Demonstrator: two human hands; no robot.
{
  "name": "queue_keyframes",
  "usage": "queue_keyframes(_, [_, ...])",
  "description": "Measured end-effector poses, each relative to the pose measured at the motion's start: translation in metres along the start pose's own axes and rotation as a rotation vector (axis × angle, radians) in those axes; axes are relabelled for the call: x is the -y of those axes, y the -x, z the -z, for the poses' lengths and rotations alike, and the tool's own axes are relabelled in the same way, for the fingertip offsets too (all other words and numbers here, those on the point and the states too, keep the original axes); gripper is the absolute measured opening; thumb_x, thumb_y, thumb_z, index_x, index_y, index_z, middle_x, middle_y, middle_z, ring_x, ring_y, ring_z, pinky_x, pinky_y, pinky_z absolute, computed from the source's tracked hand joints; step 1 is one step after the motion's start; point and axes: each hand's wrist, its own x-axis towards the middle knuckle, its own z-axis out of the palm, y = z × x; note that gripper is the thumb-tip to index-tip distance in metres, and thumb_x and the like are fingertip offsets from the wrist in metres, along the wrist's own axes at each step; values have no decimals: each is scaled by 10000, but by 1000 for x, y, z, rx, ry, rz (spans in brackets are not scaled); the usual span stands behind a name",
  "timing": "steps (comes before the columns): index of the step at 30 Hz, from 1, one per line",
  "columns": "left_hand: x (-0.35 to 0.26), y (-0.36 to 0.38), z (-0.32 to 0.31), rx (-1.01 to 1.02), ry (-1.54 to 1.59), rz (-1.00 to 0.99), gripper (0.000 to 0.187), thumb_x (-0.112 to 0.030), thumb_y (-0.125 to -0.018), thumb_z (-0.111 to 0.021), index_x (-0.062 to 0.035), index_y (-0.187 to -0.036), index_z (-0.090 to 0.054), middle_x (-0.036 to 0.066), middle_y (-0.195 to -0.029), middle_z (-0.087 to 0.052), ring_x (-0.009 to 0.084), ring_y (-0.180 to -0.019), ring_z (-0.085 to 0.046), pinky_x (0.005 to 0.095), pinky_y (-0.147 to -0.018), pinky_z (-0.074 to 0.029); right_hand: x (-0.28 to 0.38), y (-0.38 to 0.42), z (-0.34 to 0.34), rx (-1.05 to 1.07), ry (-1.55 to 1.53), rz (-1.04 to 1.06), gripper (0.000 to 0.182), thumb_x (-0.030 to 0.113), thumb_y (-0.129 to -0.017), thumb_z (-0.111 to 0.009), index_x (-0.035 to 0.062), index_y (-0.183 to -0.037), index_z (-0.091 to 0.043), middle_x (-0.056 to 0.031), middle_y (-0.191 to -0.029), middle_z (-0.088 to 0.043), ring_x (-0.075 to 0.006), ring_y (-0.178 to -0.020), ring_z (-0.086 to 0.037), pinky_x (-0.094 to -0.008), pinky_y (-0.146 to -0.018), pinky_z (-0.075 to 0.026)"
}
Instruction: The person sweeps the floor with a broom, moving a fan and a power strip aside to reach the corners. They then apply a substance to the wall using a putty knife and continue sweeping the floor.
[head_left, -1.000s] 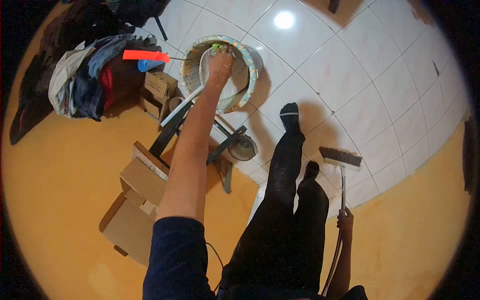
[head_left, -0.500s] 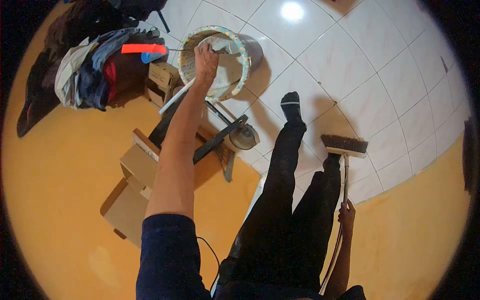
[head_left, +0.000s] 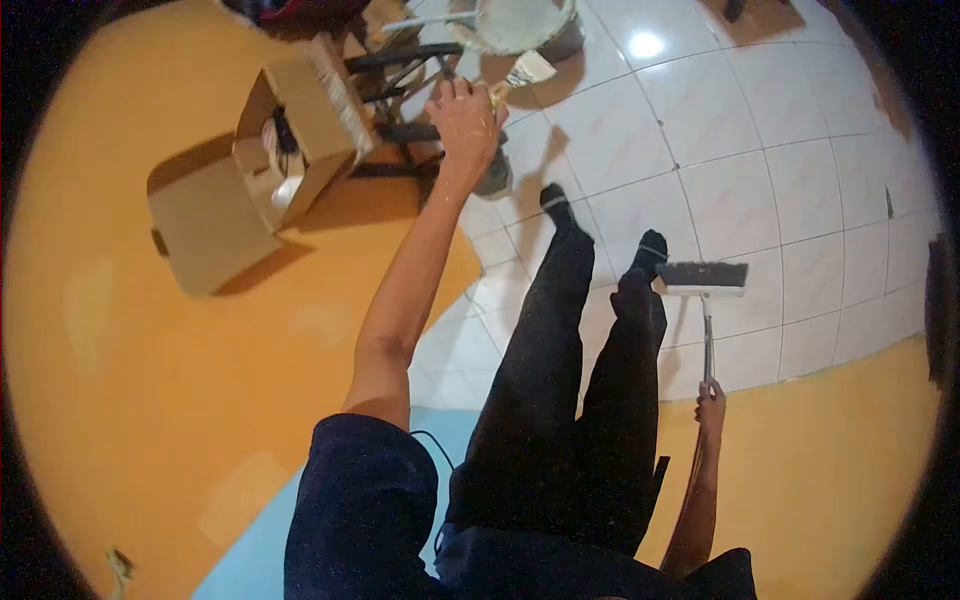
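My left hand (head_left: 465,125) is closed around the handle of a paintbrush (head_left: 530,68). Its pale, coated bristles point up and to the right, just below a paint-smeared bucket (head_left: 520,45) at the top of the view. My right hand (head_left: 710,408) grips the handle of a broom (head_left: 705,277), low on the right side. The broom head has dark bristles turned away from me and hangs over the tiles near my right foot.
A cardboard box (head_left: 310,125) with its flap spread out stands at the left by a dark-framed stand (head_left: 400,133). A white stick (head_left: 430,20) lies across near the bucket. Around me are white floor tiles (head_left: 620,130) and an orange wall (head_left: 230,380) with a light blue part.
My left hand has come out of the bucket with the paintbrush and moved right and down. The view has shifted, putting the bucket at the top edge. My right hand still grips the broom.
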Motion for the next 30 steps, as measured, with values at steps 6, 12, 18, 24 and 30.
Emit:
queue_keyframes(6, [25, 169, 19, 181, 68, -17, 333, -289, -718, -738, -116, -996, -677, 88, -1007, -564, 273, -1011, -514, 466, -783, -402, -119, -26, 2, -115, 214, 161, 371, 276, -932, -592, 73, -1239, -547, 29, -546, -399, -67, -381, -355, -251, -329, -297])
queue_keyframes(12, [42, 304, -14, 290, 298, -38, 310, -258, -705, -740, -103, -970, -700, 116, -967, -578, 288, -954, -542, 425, -793, -452, -139, 16, -106, -167, 104, 201, 525, 217, -926, -602, 176, -1412, -409, 17, -607, -441, -78, -445, -388, -254, -386, -335])
queue_keyframes(18, [35, 407, -32, 540, 862, 363, 330, -366, -783, -693, -55, -884, -733, 156, -979, -642, 276, -825, -608, 404, -659, -483, -109, 87, -198, -3, -58, 206, 391, 186, -945, -551, 177, -1335, -525, 44, -688, -404, -70, -549, -369, -211, -464, -334])
queue_keyframes(24, [28, 517, -7, 1381, 1591, 840, 357, -409, -904, -595, -76, -1019, -654, 10, -1038, -647, 114, -909, -591, 264, -733, -481, -123, 142, -262, 48, -278, 206, 273, 216, -945, -563, 107, -1185, -635, 54, -731, -383, -45, -563, -361, -187, -454, -302])
queue_keyframes(30, [-26, 504, 19, 1527, 1433, 877, 493, -293, -898, -657, 50, -1158, -415, 142, -980, -651, 154, -819, -640, 279, -762, -539, -121, 149, -260, 86, -320, 63, 260, 233, -955, -554, 129, -1176, -641, 49, -701, -404, -44, -554, -371, -196, -447, -300])
